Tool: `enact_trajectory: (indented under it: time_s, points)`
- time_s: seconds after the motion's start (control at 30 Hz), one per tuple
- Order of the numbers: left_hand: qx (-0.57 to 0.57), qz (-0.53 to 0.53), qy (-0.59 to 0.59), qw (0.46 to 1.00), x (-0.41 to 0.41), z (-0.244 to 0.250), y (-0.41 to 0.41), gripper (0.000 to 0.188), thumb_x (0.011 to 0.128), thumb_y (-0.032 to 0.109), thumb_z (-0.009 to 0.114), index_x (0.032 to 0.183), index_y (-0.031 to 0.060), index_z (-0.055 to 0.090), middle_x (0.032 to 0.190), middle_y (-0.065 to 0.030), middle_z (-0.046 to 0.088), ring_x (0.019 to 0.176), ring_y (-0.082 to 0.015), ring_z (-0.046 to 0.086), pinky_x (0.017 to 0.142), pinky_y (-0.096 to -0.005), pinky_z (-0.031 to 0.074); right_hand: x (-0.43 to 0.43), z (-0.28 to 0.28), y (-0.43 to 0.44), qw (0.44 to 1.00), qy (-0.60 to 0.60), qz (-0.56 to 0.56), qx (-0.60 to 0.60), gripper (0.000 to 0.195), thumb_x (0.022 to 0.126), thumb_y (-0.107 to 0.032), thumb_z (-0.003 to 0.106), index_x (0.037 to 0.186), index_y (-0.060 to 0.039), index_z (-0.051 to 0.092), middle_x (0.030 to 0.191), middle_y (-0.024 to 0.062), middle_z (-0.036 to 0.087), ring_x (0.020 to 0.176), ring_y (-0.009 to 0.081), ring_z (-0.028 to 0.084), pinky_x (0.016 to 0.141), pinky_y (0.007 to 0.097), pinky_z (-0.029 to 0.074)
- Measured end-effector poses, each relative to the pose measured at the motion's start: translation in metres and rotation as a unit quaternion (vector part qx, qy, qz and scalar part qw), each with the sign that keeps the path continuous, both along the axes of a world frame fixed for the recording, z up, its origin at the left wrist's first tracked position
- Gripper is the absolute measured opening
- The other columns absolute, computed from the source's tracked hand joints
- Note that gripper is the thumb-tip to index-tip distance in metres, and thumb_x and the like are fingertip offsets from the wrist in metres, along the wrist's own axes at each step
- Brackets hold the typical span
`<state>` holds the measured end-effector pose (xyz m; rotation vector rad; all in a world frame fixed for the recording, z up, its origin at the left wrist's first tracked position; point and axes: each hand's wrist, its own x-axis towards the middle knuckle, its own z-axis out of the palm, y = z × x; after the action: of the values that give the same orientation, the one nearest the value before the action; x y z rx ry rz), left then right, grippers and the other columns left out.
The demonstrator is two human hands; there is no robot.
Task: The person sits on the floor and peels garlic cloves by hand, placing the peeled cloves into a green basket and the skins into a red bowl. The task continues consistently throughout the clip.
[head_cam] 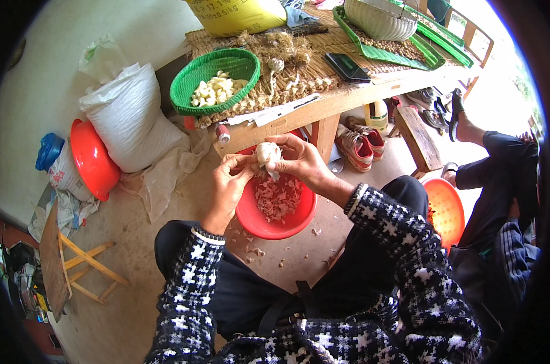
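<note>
A garlic bulb point(268, 154) is held between my two hands, above a red plastic basin point(275, 231) with papery garlic skins point(278, 200) in it. My left hand point(231, 182) pinches the bulb's lower left side with thumb and fingertips. From the right, my right hand point(302, 161) grips the same bulb, its fingers curled over the top. Beyond my hands, on the bench, a green woven basket point(177, 86) holds peeled garlic cloves point(218, 88). Unpeeled garlic bulbs with dry roots point(293, 48) lie on the straw mat to its right.
The wooden bench point(302, 110) bears a smartphone point(347, 68), a yellow sack point(238, 16) and green trays point(420, 54). White sacks point(124, 118) stand at left. Shoes point(359, 148) and a wooden stool point(416, 136) are at right, near another person's legs point(479, 182) and an orange basin point(447, 209).
</note>
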<state>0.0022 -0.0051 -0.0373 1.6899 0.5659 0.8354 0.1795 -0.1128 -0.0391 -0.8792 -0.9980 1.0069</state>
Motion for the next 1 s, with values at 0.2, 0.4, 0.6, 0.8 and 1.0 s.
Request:
enact_trajectory:
  time_s: [0.2,0.4,0.6,0.8,1.0]
  points:
    - [0.238,0.079,0.063,0.966,-0.001,0.017,-0.009,0.018,0.093,0.012,0.068,0.104,-0.0015,0.071,0.102,0.0011,0.057,0.09,-0.0088,0.059,0.079,-0.021,0.049,0.0,-0.003,0.003,0.962,-0.243,-0.125,0.021,0.055,0.077,-0.014,0.083,0.122,-0.0005,0.056,0.11,0.0114,0.061,0.107,0.0212,0.062,0.092,0.033,0.052]
    - [-0.001,-0.056,-0.014,0.998,0.006,0.006,-0.018,0.044,0.09,0.015,0.073,0.126,-0.0011,0.055,0.117,-0.0092,0.06,0.105,-0.0148,0.061,0.091,-0.0292,0.051,-0.006,-0.006,0.007,0.928,-0.332,-0.165,0.043,0.057,0.073,-0.013,0.084,0.123,-0.0026,0.058,0.108,0.014,0.055,0.104,0.0278,0.06,0.09,0.0362,0.051]
    - [0.02,-0.07,-0.031,0.997,0.004,0.003,-0.005,0.051,0.09,0.012,0.072,0.134,-0.0001,0.048,0.119,-0.0073,0.06,0.106,-0.0138,0.059,0.094,-0.0272,0.05,-0.005,0.007,0.0,0.984,-0.173,-0.024,0.04,0.053,0.085,-0.016,0.075,0.132,0.0005,0.054,0.114,0.0117,0.055,0.114,0.0222,0.06,0.094,0.0339,0.052]
    - [0.176,-0.012,0.067,0.982,0.001,0.012,-0.011,0.052,0.087,0.004,0.072,0.135,0.0014,0.053,0.112,-0.0053,0.059,0.102,-0.0143,0.062,0.086,-0.0258,0.055,0.0,0.011,0.0,0.955,-0.282,-0.068,0.057,0.039,0.09,-0.015,0.068,0.125,0.0009,0.06,0.113,0.0135,0.061,0.106,0.023,0.065,0.089,0.0341,0.054]
    - [0.388,0.08,0.086,0.914,0.004,0.018,-0.017,0.054,0.074,0.002,0.078,0.124,0.0017,0.058,0.103,-0.0103,0.055,0.086,-0.0223,0.062,0.071,-0.0317,0.054,-0.008,0.006,0.005,0.898,-0.393,-0.182,0.072,0.026,0.082,-0.01,0.07,0.106,-0.0007,0.067,0.096,0.0159,0.069,0.089,0.0275,0.07,0.078,0.0339,0.056]
